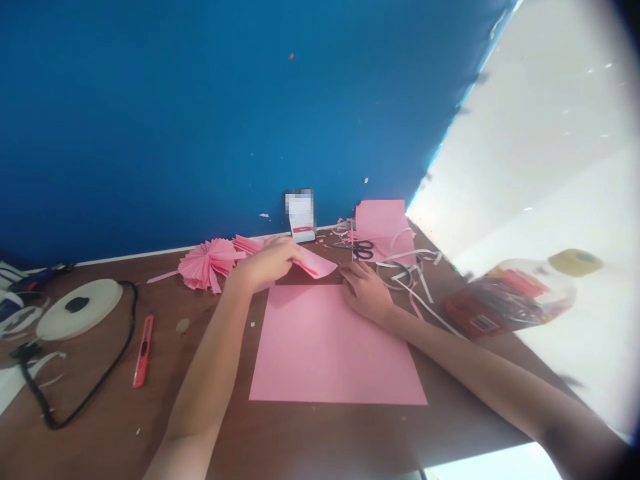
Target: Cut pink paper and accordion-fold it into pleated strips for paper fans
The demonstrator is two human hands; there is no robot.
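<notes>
A large pink sheet of paper (335,360) lies flat on the brown table. Past its far edge, my left hand (275,261) grips a folded piece of pink paper (319,263), whose pointed end sticks out to the right of the fingers. My right hand (367,291) rests palm down over the sheet's far right corner, its fingers loosely bent and holding nothing that I can see. Just beyond those fingers lie black-handled scissors (364,250). A pleated pink paper rosette (209,265) sits left of my left hand, with more pleated paper (247,245) beside it.
A phone (301,217) leans on the blue wall. More pink paper (381,217), white strips (425,287) and a tape roll (394,275) lie at the back right. A large bottle (510,293) is at right. A red cutter (143,351), black cable (100,387) and white disc (80,310) lie left.
</notes>
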